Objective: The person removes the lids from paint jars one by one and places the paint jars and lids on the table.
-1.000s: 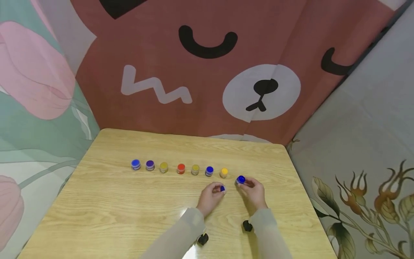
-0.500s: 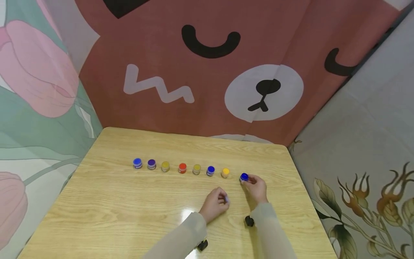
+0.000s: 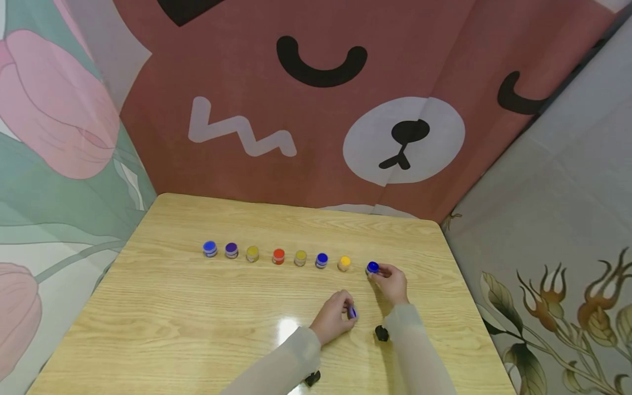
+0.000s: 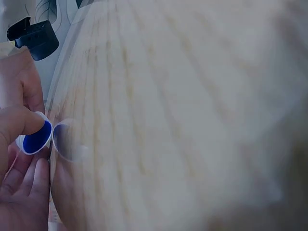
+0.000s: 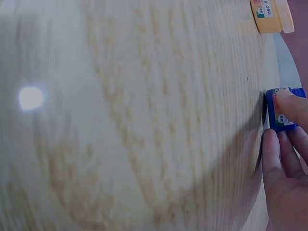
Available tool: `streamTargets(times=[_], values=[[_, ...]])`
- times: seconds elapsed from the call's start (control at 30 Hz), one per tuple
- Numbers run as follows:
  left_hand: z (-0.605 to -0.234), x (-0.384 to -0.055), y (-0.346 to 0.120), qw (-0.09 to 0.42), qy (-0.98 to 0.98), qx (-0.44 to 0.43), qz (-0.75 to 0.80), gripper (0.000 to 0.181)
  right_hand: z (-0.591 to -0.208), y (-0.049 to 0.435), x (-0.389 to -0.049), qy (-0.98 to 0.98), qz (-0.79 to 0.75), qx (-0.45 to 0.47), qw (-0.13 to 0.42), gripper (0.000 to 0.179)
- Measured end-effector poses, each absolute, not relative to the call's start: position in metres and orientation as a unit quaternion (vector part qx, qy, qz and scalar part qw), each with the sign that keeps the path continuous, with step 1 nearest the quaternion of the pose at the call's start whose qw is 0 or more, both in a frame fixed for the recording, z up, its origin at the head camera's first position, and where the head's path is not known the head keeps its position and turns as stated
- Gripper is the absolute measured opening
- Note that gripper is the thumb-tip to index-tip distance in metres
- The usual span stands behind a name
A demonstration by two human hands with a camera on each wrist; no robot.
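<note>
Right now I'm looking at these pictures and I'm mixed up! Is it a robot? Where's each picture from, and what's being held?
No robot here: these are a person's two bare hands. The wide picture comes from a camera on the person's head, looking forward and down. The two close-up pictures come from cameras worn on the wrists, one for each hand.

On the wooden table stands a row of seven little paint jars. Just right of the row, the right hand holds one more, an open blue paint jar. The left hand pinches a round lid with a white rim and a blue middle.
</note>
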State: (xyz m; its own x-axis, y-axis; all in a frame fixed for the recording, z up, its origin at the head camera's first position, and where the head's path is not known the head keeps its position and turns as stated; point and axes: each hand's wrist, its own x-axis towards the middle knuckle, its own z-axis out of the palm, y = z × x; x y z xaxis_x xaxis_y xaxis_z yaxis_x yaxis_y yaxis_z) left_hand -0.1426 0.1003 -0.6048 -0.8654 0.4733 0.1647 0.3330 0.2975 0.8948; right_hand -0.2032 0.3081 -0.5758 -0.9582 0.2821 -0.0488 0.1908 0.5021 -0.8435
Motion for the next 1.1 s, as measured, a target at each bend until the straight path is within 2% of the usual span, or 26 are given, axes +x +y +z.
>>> streamTargets(times=[0.23,0.47,0.63,1.1], values=[[-0.6,-0.143,0.104,0.066,0.84,0.244,0.481,0.044,-0.575,0.306,-0.204,-0.863,0.484,-0.141,0.036,0.042],[-0.595,-0.144,0.109,0.064,0.88,0.243,0.404,0.043,-0.575,0.307,-0.207,-0.862,0.486,-0.142,0.036,0.042],[-0.594,-0.145,0.111,0.082,0.88,0.239,0.402,0.043,-0.58,0.31,-0.207,-0.859,0.489,-0.142,0.042,0.043],[-0.598,-0.146,0.107,0.069,0.874,0.249,0.412,0.04,-0.583,0.31,-0.206,-0.855,0.496,-0.144,0.045,0.044]])
